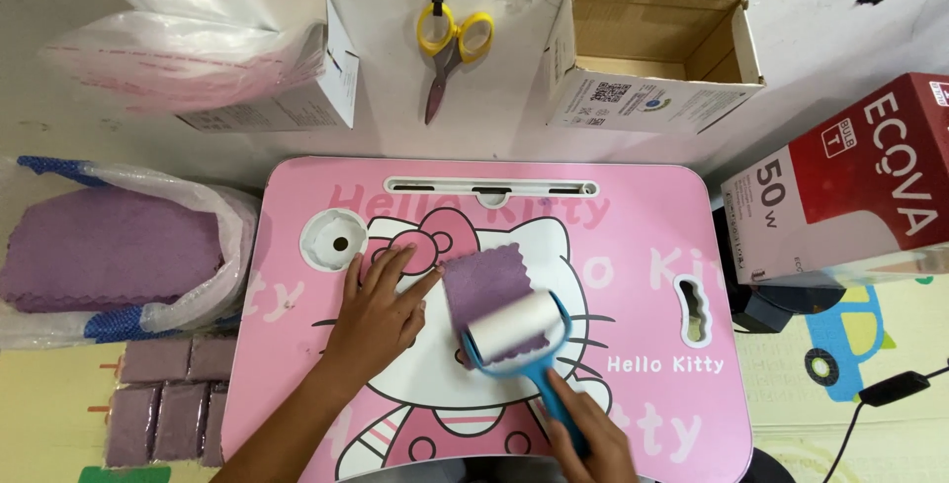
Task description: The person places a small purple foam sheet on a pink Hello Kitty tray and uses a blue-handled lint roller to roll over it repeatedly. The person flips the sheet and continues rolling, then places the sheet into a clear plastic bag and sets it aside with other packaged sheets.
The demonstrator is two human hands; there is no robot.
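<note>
Pink lap table (643, 246): your left hand (381, 310) lies flat, fingers spread, pinning the purple cloth (481, 285) at its centre; your right hand (585, 439) grips the lint roller (514, 330) mid-pass. Next stroke probably needs steady pressure.

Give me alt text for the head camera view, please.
A person's right hand rolls a blue-handled lint roller over a purple cloth on a pink lap table, while the left hand rests flat beside the cloth.

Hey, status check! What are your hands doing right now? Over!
Left hand flat on pink lap table, pinning small purple scalloped cloth. Right hand gripping blue-handled white lint roller on cloth. Nothing blocking.
</note>
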